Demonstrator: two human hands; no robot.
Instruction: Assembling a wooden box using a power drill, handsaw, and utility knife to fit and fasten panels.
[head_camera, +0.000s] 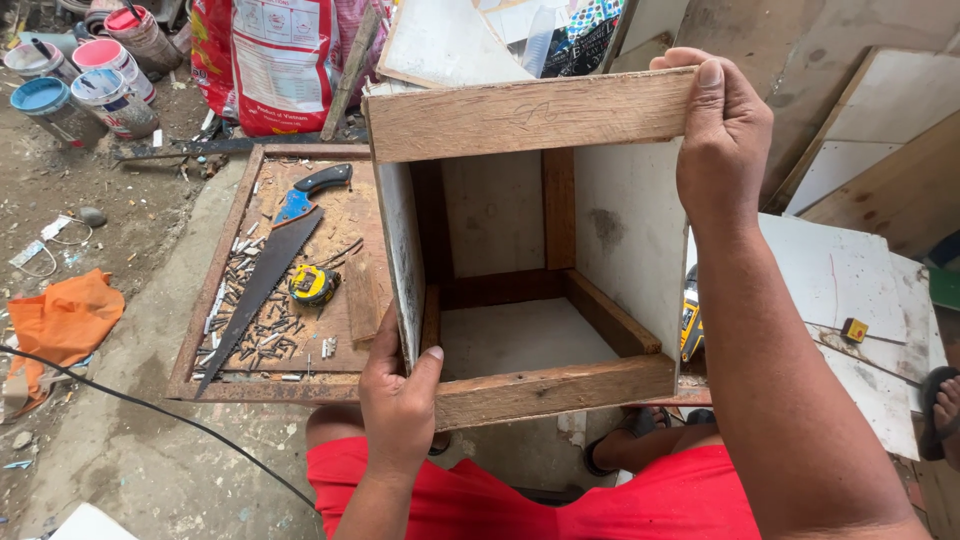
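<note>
I hold an open wooden box frame with white panel sides in front of me, its opening facing up toward the camera. My left hand grips the near left corner, thumb inside the box. At the far right corner my right hand clasps the end of the top wooden rail. Inside, white panels line the walls and the bottom, edged with brown wooden strips.
A shallow wooden tray to the left holds a handsaw, a yellow tape measure and several nails. Paint cans and a red sack stand behind. An orange cloth and a black cable lie on the floor. White boards lie right.
</note>
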